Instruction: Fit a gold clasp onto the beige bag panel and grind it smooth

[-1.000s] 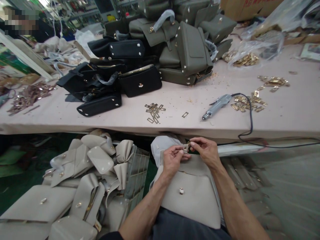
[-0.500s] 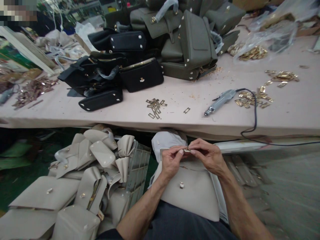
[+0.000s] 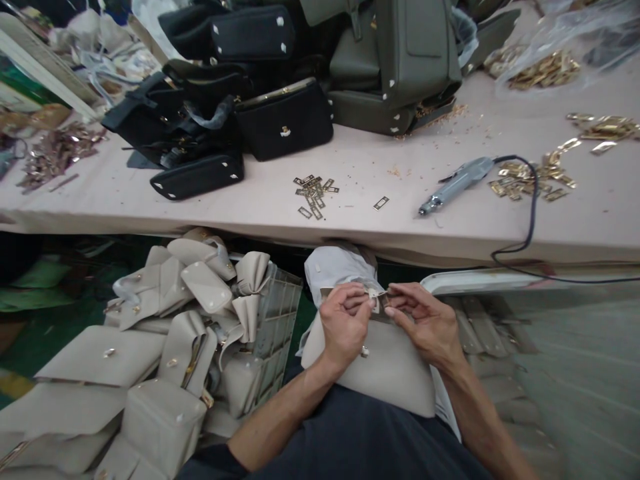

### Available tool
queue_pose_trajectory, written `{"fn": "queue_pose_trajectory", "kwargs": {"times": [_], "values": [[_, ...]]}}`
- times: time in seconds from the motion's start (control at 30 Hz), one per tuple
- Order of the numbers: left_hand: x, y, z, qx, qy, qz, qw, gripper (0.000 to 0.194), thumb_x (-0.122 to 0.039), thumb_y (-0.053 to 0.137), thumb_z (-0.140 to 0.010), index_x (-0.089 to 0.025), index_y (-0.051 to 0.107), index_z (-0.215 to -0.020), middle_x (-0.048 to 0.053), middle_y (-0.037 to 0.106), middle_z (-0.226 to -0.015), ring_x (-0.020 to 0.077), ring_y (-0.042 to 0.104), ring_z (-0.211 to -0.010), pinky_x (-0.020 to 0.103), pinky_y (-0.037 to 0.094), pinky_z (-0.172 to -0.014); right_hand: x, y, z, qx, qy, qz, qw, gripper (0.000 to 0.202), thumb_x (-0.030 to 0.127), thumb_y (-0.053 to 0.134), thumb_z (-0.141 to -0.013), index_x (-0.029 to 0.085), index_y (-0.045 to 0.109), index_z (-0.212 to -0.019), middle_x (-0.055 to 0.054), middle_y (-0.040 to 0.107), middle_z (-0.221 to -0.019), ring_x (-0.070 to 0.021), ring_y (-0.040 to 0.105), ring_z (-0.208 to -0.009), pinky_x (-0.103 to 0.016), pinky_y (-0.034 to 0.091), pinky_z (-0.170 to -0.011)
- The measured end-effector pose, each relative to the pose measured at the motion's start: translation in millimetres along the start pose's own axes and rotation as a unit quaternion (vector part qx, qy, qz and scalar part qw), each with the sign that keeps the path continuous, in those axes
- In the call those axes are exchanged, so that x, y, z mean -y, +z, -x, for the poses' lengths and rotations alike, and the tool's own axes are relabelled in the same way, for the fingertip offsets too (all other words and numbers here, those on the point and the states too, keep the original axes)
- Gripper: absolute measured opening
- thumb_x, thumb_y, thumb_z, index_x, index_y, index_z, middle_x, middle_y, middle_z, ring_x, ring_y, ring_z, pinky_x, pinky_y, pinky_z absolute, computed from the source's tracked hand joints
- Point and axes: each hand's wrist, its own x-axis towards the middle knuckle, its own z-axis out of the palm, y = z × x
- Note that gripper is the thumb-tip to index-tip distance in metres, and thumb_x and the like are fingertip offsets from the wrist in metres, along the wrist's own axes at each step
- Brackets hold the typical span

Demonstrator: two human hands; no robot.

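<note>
A pale beige handbag [image 3: 395, 370] lies across my lap, with a small metal clasp [image 3: 365, 351] on its front. Above it, my left hand [image 3: 344, 327] pinches the end of a beige tab [image 3: 373, 299] that has a light slot-shaped part. Between the thumb and fingers of my right hand [image 3: 426, 323] is a small metal plate [image 3: 384, 301], tilted up right beside the tab. Whether plate and tab touch is too small to tell.
On the table [image 3: 260, 210] are a grey electric screwdriver [image 3: 457, 185] with a cable, a pile of dark metal frames [image 3: 315, 193], gold plates [image 3: 530, 180], black bags [image 3: 285, 120] and olive bags [image 3: 390, 67]. Beige bags [image 3: 100, 357] fill the lower left around a crate [image 3: 277, 327].
My hands have moved slightly apart at the tab, and the metal plate now stands tilted in my right fingers. The view has tipped downward, so the table sits higher.
</note>
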Motion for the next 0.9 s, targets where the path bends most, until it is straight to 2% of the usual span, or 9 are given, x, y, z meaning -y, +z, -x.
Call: {"fn": "queue_pose_trajectory", "kwargs": {"times": [0.07,0.13,0.27,0.4,0.53,0.7,0.8,0.9], "values": [[0,0.9,6,-0.019,0.014,-0.027,0.999,0.017,-0.025,0.085,-0.078,-0.016,0.074,-0.088,0.011,0.072,-0.109,0.0214,0.076,-0.088,0.030,0.067,-0.077,-3,-1,2,-0.008,0.020,-0.009,1.000,0.041,0.029,0.081,-0.086,0.027,0.073,-0.127,-0.009,0.068,-0.111,-0.0193,0.069,-0.091,-0.036,0.063,-0.086],[1,2.0,10,-0.025,0.016,-0.042,0.999,0.016,-0.025,0.085,-0.079,-0.016,0.073,-0.084,0.009,0.073,-0.100,0.0206,0.076,-0.085,0.028,0.066,-0.074,-4,-3,2,-0.008,0.030,0.000,0.999,0.037,0.031,0.081,-0.086,0.025,0.076,-0.122,-0.008,0.069,-0.105,-0.0195,0.069,-0.092,-0.036,0.063,-0.085],[2,4.1,13,-0.038,-0.029,-0.028,0.998,0.017,-0.023,0.085,-0.077,-0.016,0.073,-0.086,0.007,0.076,-0.087,0.0203,0.076,-0.077,0.027,0.065,-0.071,-1,-3,-1,0.004,0.032,0.012,0.999,0.034,0.032,0.079,-0.088,0.027,0.077,-0.122,-0.006,0.067,-0.100,-0.0177,0.066,-0.089,-0.033,0.062,-0.084],[4,3.4,10,0.000,-0.092,-0.009,0.996,0.015,-0.020,0.085,-0.074,-0.015,0.074,-0.083,0.007,0.078,-0.081,0.0210,0.077,-0.073,0.027,0.063,-0.070,2,-1,-2,0.035,0.030,0.018,0.999,0.032,0.031,0.074,-0.092,0.029,0.076,-0.124,-0.007,0.065,-0.105,-0.0164,0.065,-0.091,-0.030,0.061,-0.083],[3,1.2,5,0.022,-0.091,0.002,0.996,0.015,-0.022,0.086,-0.073,-0.014,0.075,-0.079,0.008,0.078,-0.080,0.0206,0.076,-0.072,0.028,0.063,-0.071,1,-3,-4,0.052,0.046,0.024,0.997,0.029,0.034,0.075,-0.090,0.027,0.078,-0.118,-0.008,0.067,-0.107,-0.0182,0.067,-0.092,-0.031,0.063,-0.082],[2,0.1,2,0.029,-0.093,0.009,0.995,0.017,-0.022,0.088,-0.071,-0.014,0.075,-0.077,0.007,0.077,-0.077,0.0194,0.075,-0.069,0.027,0.062,-0.069,3,-1,-6,0.014,0.060,0.026,0.998,0.026,0.039,0.078,-0.087,0.023,0.080,-0.109,-0.007,0.071,-0.094,-0.0189,0.068,-0.081,-0.031,0.063,-0.073],[2,-1.2,1,0.035,-0.095,0.011,0.995,0.015,-0.020,0.086,-0.072,-0.014,0.075,-0.078,0.007,0.077,-0.077,0.0185,0.074,-0.070,0.026,0.061,-0.069,7,4,-5,-0.009,0.052,0.059,0.997,0.022,0.039,0.079,-0.087,0.023,0.081,-0.102,-0.007,0.073,-0.095,-0.0200,0.070,-0.083,-0.031,0.062,-0.074],[4,-3.3,0,0.042,-0.105,0.014,0.993,0.012,-0.018,0.084,-0.072,-0.014,0.075,-0.078,0.007,0.077,-0.076,0.0180,0.074,-0.069,0.025,0.061,-0.068,9,8,-4,-0.005,0.037,0.095,0.995,0.018,0.037,0.077,-0.088,0.025,0.082,-0.100,-0.006,0.073,-0.094,-0.0187,0.069,-0.082,-0.029,0.060,-0.073]]}}
